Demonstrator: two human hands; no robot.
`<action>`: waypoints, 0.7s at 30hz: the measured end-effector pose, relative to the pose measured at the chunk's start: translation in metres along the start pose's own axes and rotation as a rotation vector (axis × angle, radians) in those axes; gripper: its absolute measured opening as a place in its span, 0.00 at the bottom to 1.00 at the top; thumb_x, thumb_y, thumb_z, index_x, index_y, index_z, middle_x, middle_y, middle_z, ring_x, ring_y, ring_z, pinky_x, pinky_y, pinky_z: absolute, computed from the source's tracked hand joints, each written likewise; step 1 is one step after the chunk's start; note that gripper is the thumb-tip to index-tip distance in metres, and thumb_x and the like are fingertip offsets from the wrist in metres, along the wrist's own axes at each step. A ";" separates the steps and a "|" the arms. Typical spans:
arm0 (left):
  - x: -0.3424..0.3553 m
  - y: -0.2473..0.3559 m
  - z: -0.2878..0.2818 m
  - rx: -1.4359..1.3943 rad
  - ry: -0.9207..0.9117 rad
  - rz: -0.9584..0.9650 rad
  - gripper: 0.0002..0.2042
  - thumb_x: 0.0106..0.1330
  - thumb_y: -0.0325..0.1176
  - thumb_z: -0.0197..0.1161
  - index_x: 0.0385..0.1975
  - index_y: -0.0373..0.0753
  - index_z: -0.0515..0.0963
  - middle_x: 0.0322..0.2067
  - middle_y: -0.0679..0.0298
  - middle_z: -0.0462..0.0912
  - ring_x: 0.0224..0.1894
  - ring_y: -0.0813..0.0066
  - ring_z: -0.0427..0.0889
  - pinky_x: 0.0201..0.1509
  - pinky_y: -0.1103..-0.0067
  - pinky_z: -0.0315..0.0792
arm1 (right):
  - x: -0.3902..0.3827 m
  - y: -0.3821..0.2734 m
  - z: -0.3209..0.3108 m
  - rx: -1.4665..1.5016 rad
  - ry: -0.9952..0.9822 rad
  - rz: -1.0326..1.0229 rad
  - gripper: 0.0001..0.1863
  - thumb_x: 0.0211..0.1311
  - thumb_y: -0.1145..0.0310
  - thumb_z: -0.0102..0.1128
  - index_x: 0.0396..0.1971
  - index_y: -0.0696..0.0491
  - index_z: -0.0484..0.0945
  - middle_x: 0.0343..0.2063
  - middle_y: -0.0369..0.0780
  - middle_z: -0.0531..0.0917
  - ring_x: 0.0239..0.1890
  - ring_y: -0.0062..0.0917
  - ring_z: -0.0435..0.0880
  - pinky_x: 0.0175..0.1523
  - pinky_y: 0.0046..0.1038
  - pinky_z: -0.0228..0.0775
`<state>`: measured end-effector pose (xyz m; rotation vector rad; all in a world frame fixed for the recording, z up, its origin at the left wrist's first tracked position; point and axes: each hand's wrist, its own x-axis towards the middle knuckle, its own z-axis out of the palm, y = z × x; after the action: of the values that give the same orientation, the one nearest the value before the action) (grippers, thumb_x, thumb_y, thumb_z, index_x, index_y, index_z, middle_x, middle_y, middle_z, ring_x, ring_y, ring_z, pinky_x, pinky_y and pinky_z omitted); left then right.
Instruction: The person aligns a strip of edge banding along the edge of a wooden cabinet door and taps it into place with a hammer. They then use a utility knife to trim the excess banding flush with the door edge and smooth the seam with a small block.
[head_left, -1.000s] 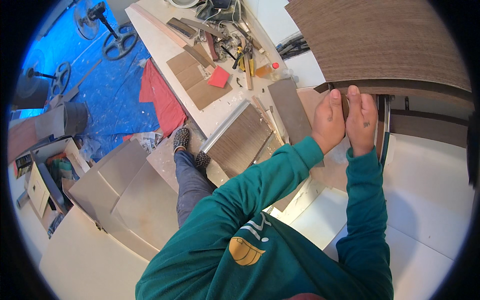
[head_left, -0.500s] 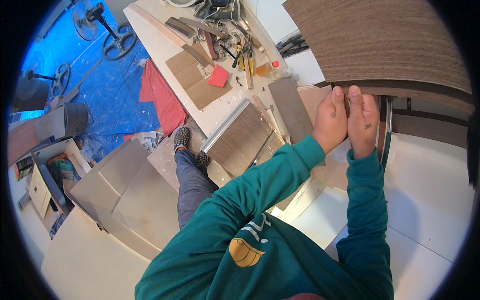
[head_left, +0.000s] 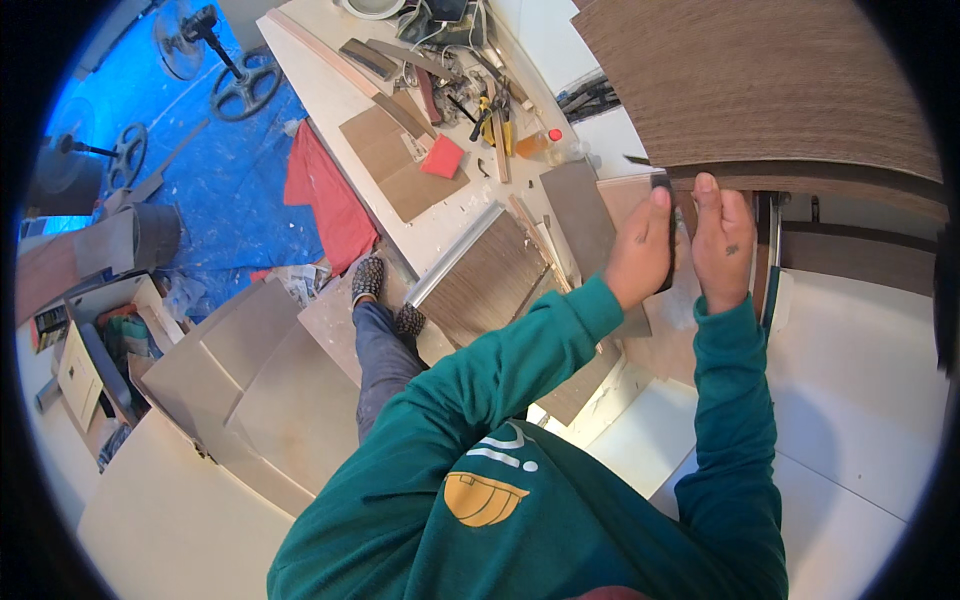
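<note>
My left hand (head_left: 640, 255) is closed around a narrow, dark, flat strip (head_left: 663, 182) that stands up past the thumb; its exact kind does not show. Close on its right is my right hand (head_left: 722, 250), thumb pointing up and fingers curled in, just below the edge of a brown wood-grain panel (head_left: 770, 90). What those fingers hold, if anything, is hidden. A thin dark tip (head_left: 637, 160) shows by the panel's lower left corner. Beneath the hands lie a grey-brown board (head_left: 585, 215) and a pale sheet.
Leftward, a white worktop (head_left: 400, 235) carries cardboard (head_left: 400, 160), a red piece (head_left: 441, 156), pliers, wood offcuts and a bottle (head_left: 532, 143). A red cloth (head_left: 325, 205) lies on blue sheeting (head_left: 240, 180) near fans. Leaning panels (head_left: 290, 385) stand at lower left; a white surface (head_left: 850, 370) is at right.
My hands were together at the panel edge and are now apart. The left hand has moved slightly left and down, and the dark strip in it has come into view.
</note>
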<state>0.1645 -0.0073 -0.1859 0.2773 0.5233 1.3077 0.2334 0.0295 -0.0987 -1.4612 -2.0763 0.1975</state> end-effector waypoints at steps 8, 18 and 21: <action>0.025 -0.024 -0.045 0.043 0.283 0.352 0.11 0.76 0.36 0.57 0.49 0.35 0.75 0.29 0.68 0.79 0.30 0.81 0.78 0.34 0.78 0.76 | 0.001 -0.004 0.000 -0.008 -0.008 0.036 0.25 0.76 0.57 0.57 0.21 0.60 0.71 0.16 0.40 0.70 0.22 0.22 0.65 0.28 0.33 0.60; 0.033 0.027 -0.042 0.022 0.077 0.269 0.11 0.71 0.31 0.64 0.47 0.37 0.73 0.31 0.68 0.78 0.29 0.82 0.77 0.31 0.81 0.72 | 0.001 -0.001 0.001 -0.036 -0.002 0.027 0.25 0.76 0.57 0.57 0.21 0.60 0.73 0.16 0.41 0.72 0.22 0.23 0.67 0.29 0.33 0.62; 0.044 0.027 -0.046 -0.003 0.062 0.238 0.11 0.70 0.32 0.67 0.45 0.37 0.74 0.30 0.67 0.78 0.27 0.81 0.76 0.31 0.81 0.72 | 0.000 -0.002 -0.001 -0.059 -0.026 0.036 0.25 0.76 0.56 0.56 0.22 0.60 0.73 0.16 0.41 0.73 0.22 0.23 0.68 0.29 0.33 0.62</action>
<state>0.1253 0.0371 -0.2208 0.3042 0.5524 1.5516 0.2326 0.0290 -0.0967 -1.5391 -2.0945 0.1719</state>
